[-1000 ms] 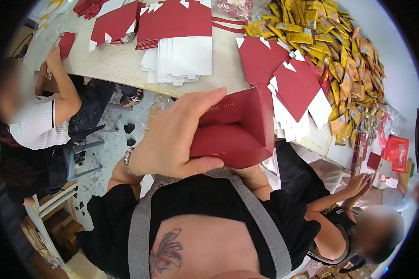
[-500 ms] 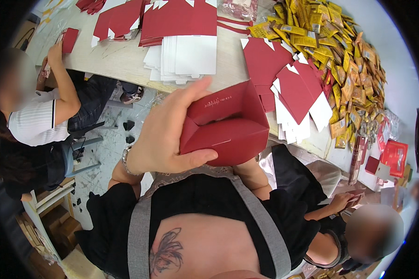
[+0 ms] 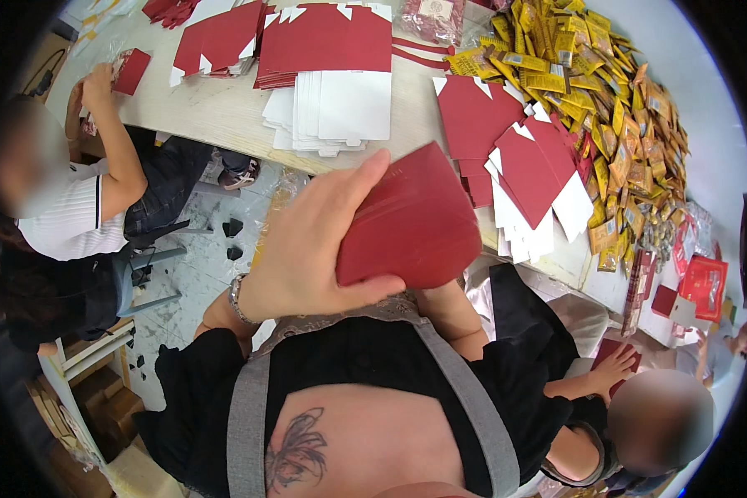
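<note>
Close in front of me is a red paperboard box (image 3: 415,228), its top now a smooth closed face. My left hand (image 3: 311,245) wraps round its left side, with the thumb along the near edge and the fingers at the far edge. Behind the box, only the wrist and a bit of my right hand (image 3: 442,295) show at the lower right; its fingers are hidden. Beyond the box lies a stack of flat red-and-white box blanks (image 3: 328,41). A second pile of blanks (image 3: 531,170) lies to the right.
A pale table (image 3: 191,108) spans the far side. Yellow packets (image 3: 622,141) heap up at its right. One co-worker (image 3: 79,187) handles a red box (image 3: 130,72) at left; another (image 3: 585,432) rests a hand on a red piece at lower right. A shelf (image 3: 87,357) holds cardboard boxes.
The open end of the red box has been closed: its flaps and hollow no longer show. My left hand still grips it. The lower-right co-worker's hand now lies flat on a red piece.
</note>
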`<state>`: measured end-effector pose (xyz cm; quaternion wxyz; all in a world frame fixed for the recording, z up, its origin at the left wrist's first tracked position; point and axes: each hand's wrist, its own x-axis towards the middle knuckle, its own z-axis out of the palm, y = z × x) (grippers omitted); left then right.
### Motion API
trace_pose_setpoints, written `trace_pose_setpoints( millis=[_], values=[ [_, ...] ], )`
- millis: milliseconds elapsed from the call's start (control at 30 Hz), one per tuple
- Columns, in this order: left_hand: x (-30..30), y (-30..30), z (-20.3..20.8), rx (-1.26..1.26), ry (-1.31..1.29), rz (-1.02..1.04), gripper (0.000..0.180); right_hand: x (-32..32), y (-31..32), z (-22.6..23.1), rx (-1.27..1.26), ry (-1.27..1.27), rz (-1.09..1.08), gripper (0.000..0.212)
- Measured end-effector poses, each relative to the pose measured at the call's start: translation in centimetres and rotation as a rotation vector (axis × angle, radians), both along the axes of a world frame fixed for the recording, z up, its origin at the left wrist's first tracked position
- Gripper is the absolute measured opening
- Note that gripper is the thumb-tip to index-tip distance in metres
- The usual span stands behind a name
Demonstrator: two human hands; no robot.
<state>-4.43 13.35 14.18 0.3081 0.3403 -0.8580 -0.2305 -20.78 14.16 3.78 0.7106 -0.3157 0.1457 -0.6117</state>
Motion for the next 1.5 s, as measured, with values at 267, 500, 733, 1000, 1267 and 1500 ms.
trace_pose_setpoints(
  millis=[267, 500, 733, 1000, 1267, 1500],
  values=[
    [2.6, -1.5, -7.5, 0.297, 0.859, 0.364, 0.091, 0.6, -0.5, 6.3, -0.263, 0.659, -0.133, 0.06],
    [5.0, -3.5, -6.0, 0.26, 0.812, 0.318, 0.103, -0.6, -2.1, 8.4, -1.091, 1.553, -0.287, 0.053],
    [6.0, -2.9, -6.0, 0.465, 0.685, 0.447, 0.019, -2.9, -13.2, 7.1, -0.533, 1.407, -0.39, 0.02],
    [5.4, -3.6, -7.8, 0.881, 0.5, -0.53, 0.018, -6.4, -25.8, -2.2, -0.295, 2.374, -0.458, 0.024],
    [2.7, -2.1, -8.0, 1.152, 0.636, -0.879, 0.036, -10.7, -24.7, -2.8, -0.208, 2.375, -0.293, 0.03],
    [1.9, -1.8, -8.9, 1.467, 0.344, -0.824, 0.038, -5.7, -23.0, 1.2, 0.073, 2.351, -0.321, 0.04]
  ],
)
